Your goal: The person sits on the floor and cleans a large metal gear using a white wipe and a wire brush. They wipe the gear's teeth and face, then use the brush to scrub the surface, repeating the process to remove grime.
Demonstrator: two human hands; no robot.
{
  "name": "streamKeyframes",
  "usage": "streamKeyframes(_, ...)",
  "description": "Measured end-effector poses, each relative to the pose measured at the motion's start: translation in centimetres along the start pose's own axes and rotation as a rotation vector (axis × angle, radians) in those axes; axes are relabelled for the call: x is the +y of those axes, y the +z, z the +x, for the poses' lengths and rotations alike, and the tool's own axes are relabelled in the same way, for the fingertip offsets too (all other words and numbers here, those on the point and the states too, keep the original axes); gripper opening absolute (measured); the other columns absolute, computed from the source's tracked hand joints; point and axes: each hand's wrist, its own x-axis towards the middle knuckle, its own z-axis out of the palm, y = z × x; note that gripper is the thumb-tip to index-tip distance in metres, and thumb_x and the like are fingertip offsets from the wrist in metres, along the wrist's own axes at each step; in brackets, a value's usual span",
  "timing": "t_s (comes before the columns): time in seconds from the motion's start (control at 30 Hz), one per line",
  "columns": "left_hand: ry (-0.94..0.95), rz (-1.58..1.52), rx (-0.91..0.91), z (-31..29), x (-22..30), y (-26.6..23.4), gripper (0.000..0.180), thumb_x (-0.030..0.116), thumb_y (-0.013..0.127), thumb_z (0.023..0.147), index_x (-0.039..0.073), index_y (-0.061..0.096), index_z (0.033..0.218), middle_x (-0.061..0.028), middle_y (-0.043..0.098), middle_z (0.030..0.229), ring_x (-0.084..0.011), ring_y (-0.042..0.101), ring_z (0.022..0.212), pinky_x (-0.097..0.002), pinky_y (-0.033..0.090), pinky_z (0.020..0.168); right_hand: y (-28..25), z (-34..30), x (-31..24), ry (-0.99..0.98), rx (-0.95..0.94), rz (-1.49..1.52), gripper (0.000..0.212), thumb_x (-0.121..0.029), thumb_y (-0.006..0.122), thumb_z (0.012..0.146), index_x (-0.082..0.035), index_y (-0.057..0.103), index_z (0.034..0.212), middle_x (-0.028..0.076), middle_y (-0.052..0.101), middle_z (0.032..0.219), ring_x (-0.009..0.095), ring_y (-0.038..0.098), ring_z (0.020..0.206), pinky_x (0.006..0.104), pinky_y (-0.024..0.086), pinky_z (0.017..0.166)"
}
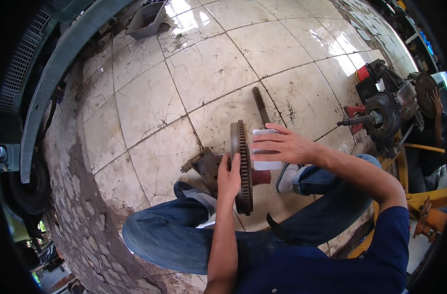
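A toothed flywheel point(241, 166) stands on edge between my legs, its ring of teeth facing up toward me. My left hand point(229, 177) is closed round its left side, with the thumb on the toothed rim and the other fingers partly hidden. Beside the flywheel's right face, my right hand point(284, 145) holds a white sheet point(268, 165), fingers stretched across it and thumb out of sight. Whether the sheet touches the flywheel I cannot tell. Left of the flywheel sits a dark metal block point(204, 166). A reddish piece point(261, 177) shows below the sheet.
A dark rod with a rough end point(259, 100) lies on the tiled floor beyond my hands. At the right stand a shaft-and-hub assembly point(377, 117) and a yellow frame point(422, 200). A grey bin point(146, 20) sits far left, near a vehicle's bumper point(52, 73).
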Motion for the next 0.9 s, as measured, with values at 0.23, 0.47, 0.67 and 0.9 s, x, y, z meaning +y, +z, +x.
streamKeyframes(0.23, 0.001, -0.069, -0.095, 0.9, -0.7, -0.7, 0.034, 0.032, 0.055, 0.103, 0.0, 0.061, 0.115, -0.0075, 0.066, 0.096, -0.0114, 0.059, 0.083, -0.0272, 0.049, 0.075, 0.9, -0.1, -1.7, -0.057, 0.0, 0.045, 0.06, -0.007, 0.063, 0.075, -0.023, 0.06, 0.133, 0.003, 0.056, 0.132, 0.022, 0.051, 0.129, 0.0504, 0.033, 0.116)
streamKeyframes(0.47, -0.019, -0.074, -0.079, 0.6, -0.7, -0.7, 0.034, 0.033, 0.054, 0.104, 0.001, 0.06, 0.113, -0.0054, 0.066, 0.096, -0.0103, 0.058, 0.085, -0.0258, 0.047, 0.077, 1.2, 0.3, -1.8, -0.042, 0.017, 0.064, 0.052, -0.01, 0.06, 0.08, -0.021, 0.062, 0.131, 0.003, 0.056, 0.129, 0.022, 0.052, 0.126, 0.0509, 0.034, 0.115)
streamKeyframes(0.67, -0.002, -0.054, -0.095, 0.6, -0.9, -0.5, 0.033, 0.032, 0.054, 0.104, 0.001, 0.06, 0.113, -0.0051, 0.065, 0.095, -0.0097, 0.057, 0.083, -0.0257, 0.047, 0.074, 1.6, 0.5, -2.3, -0.063, 0.031, 0.035, 0.048, -0.013, 0.06, 0.08, -0.021, 0.063, 0.128, 0.002, 0.057, 0.124, 0.022, 0.052, 0.125, 0.0501, 0.035, 0.114)
streamKeyframes(0.9, -0.004, -0.014, -0.104, 0.6, -1.1, -0.4, 0.033, 0.032, 0.054, 0.104, 0.001, 0.06, 0.114, -0.0061, 0.066, 0.096, -0.0108, 0.058, 0.085, -0.0262, 0.047, 0.076, 1.7, 0.6, -2.0, 0.009, 0.028, 0.033, 0.038, -0.015, 0.06, 0.081, -0.02, 0.065, 0.118, 0.002, 0.058, 0.121, 0.021, 0.053, 0.124, 0.0496, 0.034, 0.115)
